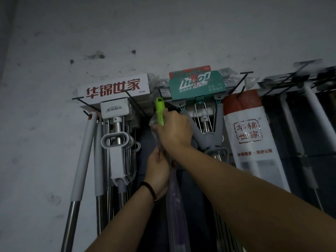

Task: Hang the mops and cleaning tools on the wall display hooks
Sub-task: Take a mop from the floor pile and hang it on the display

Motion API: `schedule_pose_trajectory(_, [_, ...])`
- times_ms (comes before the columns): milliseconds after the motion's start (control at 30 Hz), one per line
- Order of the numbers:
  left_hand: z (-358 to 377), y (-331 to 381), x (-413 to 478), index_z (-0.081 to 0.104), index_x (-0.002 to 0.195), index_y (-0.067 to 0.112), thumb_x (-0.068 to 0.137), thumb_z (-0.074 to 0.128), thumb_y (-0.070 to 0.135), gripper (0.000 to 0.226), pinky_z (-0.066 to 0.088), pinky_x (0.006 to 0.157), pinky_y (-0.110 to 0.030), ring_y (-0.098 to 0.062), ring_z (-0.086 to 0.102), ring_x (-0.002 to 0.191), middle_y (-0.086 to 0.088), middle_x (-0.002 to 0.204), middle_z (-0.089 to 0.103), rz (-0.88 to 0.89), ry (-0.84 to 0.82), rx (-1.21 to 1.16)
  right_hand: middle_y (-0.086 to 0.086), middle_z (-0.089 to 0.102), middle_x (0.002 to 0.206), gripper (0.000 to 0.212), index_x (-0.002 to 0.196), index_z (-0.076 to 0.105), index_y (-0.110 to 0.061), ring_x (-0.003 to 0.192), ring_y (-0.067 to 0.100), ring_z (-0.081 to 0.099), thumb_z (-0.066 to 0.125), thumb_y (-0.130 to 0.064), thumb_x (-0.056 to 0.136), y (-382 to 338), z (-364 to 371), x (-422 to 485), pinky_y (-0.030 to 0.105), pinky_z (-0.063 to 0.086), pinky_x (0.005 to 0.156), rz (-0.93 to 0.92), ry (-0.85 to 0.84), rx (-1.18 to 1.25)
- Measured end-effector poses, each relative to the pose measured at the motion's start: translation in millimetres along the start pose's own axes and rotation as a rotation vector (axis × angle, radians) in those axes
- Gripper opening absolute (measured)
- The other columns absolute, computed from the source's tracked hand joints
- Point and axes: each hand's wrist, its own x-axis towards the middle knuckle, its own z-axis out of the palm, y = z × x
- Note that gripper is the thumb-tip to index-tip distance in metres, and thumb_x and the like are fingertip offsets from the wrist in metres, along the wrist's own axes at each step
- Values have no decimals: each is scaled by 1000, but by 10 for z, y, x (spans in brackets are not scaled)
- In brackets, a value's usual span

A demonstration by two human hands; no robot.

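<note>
A cleaning tool with a bright green handle tip (pixel 160 110) and a purple shaft in clear plastic wrap (pixel 174 193) stands upright in front of the wall display. My right hand (pixel 174 130) is shut around the handle just below the green tip. My left hand (pixel 158 170), with a dark bead bracelet on the wrist, grips the wrapped shaft lower down. The green tip reaches up close to a black wire hook (pixel 160 91) between two hung mops; whether it touches the hook I cannot tell.
A white sponge mop with a red-lettered box (pixel 116 88) hangs at left, a teal-carded grey mop (pixel 197 84) at centre. A red-and-white bagged mop (pixel 251 135) hangs right of it. More black hooks (pixel 245 77) and dark poles fill the far right. Stained wall above.
</note>
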Motion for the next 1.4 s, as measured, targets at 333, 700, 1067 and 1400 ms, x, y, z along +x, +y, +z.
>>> schedule_pose_trajectory(333, [-3,-105,147,59,119,-3,104,53,31,37,40,81,-48,-32,51,97,-17,103,64,-94,12,-42,7,76,98,26,103,76,-22,96,32,73,84,-38,85,162,171,66,35,58,71,75,-63,113])
schedule_pose_trajectory(700, [47,-475,452,67,120,15,109,47,34,30,59,86,-47,-29,71,94,-19,111,76,-78,16,117,12,76,104,26,115,75,-18,99,35,73,77,-28,92,477,395,174,45,63,83,69,-202,160])
schedule_pose_trajectory(1067, [-108,-648,763,63,129,12,110,38,17,31,52,106,-41,-26,68,115,-12,123,72,-44,74,314,23,64,137,59,158,37,-8,130,42,58,59,-21,105,827,529,101,34,49,102,2,-570,7])
schedule_pose_trajectory(1400, [-303,-753,617,54,84,15,105,54,22,23,47,69,-27,-15,56,76,-5,82,62,-77,94,451,30,66,128,68,161,27,-12,114,47,67,55,-33,103,1028,525,-556,43,58,96,-13,-581,82])
